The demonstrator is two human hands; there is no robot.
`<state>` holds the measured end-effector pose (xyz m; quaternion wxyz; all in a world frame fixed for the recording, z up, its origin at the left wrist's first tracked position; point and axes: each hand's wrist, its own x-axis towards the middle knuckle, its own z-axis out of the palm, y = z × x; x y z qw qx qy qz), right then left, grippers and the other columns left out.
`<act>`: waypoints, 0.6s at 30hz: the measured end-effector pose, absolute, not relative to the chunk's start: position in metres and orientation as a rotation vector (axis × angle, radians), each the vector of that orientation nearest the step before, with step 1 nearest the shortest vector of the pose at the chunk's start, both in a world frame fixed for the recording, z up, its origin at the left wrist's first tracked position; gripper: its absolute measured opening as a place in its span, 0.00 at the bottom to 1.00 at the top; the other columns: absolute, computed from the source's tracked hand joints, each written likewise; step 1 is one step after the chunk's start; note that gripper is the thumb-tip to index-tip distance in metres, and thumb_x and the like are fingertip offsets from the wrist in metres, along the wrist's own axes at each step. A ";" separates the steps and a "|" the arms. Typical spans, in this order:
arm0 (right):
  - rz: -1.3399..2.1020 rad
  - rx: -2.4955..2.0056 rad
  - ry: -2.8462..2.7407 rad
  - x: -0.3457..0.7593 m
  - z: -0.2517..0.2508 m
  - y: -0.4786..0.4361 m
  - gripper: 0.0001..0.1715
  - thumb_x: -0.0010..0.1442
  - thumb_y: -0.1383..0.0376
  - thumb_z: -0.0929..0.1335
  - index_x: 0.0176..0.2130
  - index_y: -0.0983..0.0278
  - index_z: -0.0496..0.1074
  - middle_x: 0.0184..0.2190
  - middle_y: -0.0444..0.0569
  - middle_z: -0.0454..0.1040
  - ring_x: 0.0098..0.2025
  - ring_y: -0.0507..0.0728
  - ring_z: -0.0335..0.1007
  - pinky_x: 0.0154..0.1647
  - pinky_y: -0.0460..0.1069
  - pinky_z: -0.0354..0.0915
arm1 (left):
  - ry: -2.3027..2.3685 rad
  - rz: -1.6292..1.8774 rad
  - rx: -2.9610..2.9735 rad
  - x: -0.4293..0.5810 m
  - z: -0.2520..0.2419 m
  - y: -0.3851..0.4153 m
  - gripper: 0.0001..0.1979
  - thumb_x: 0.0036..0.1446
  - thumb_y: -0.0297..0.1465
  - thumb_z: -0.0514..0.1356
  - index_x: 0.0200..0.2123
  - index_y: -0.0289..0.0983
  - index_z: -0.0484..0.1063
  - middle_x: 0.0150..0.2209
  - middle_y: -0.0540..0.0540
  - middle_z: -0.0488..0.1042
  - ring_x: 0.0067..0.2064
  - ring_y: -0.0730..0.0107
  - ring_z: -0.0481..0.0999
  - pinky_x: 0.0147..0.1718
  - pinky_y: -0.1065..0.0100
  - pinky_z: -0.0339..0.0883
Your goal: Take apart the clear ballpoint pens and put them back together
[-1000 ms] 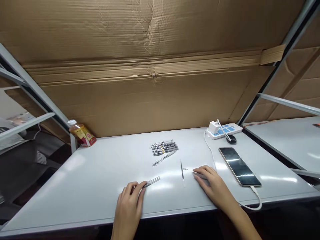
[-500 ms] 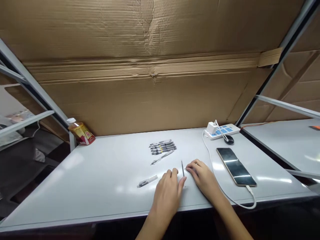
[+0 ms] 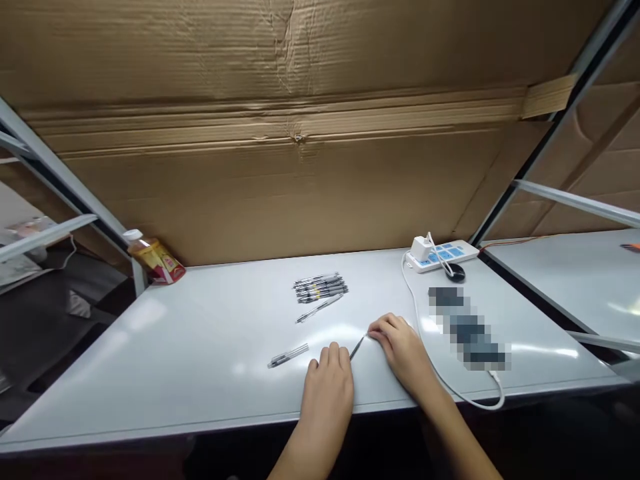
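My left hand (image 3: 329, 378) is closed on a thin dark pen refill (image 3: 357, 348), whose tip points up and right toward my other hand. My right hand (image 3: 399, 347) is pinched just beyond that tip, on something too small to make out. Left of my hands a clear pen barrel with a grey grip (image 3: 289, 356) lies on the table. A single clear pen (image 3: 319, 309) rests slantwise further back, just in front of a row of several pens (image 3: 321, 287) with grey grips.
On the white table (image 3: 200, 353), a bottle (image 3: 156, 261) leans at the back left. A power strip (image 3: 443, 256) with a white charger and a black round object (image 3: 455, 273) are at the back right. A blurred phone (image 3: 470, 330) with a white cable lies right of my hands.
The refill has turned from nearly upright to slanting right, its tip now close to my right fingers. My left hand has rolled over it, the thumb now hidden. The view has shifted slightly.
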<state>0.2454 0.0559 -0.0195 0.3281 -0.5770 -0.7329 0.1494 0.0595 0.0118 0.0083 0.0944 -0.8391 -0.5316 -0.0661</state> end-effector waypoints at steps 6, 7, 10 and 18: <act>0.416 -1.516 -1.928 0.245 -0.015 0.053 0.12 0.71 0.64 0.63 0.39 0.57 0.75 0.40 0.48 0.78 0.42 0.61 0.74 0.46 0.56 0.68 | -1.541 -0.211 -2.488 0.056 0.011 0.006 0.18 0.50 0.12 0.53 0.37 0.37 0.72 0.34 0.43 0.70 0.38 0.54 0.74 0.35 0.59 0.70; 0.420 -1.511 -1.927 0.245 -0.014 0.053 0.12 0.71 0.64 0.63 0.38 0.57 0.75 0.39 0.48 0.78 0.42 0.61 0.74 0.46 0.56 0.68 | -1.541 -0.228 -2.495 0.056 0.011 0.006 0.17 0.49 0.12 0.54 0.37 0.36 0.72 0.34 0.43 0.70 0.38 0.54 0.74 0.35 0.59 0.69; 0.427 -1.496 -1.931 0.244 -0.012 0.052 0.13 0.71 0.63 0.63 0.38 0.57 0.75 0.39 0.47 0.78 0.42 0.60 0.75 0.46 0.56 0.68 | -1.550 -0.254 -2.510 0.056 0.010 0.007 0.17 0.49 0.12 0.56 0.37 0.37 0.71 0.33 0.44 0.70 0.38 0.55 0.74 0.36 0.59 0.69; 0.549 -1.447 -1.938 0.247 -0.009 0.051 0.13 0.71 0.63 0.62 0.39 0.57 0.74 0.40 0.47 0.79 0.44 0.62 0.74 0.47 0.57 0.66 | -1.595 -0.249 -2.512 0.052 0.003 0.008 0.17 0.53 0.13 0.51 0.38 0.38 0.69 0.35 0.44 0.72 0.37 0.56 0.75 0.35 0.59 0.70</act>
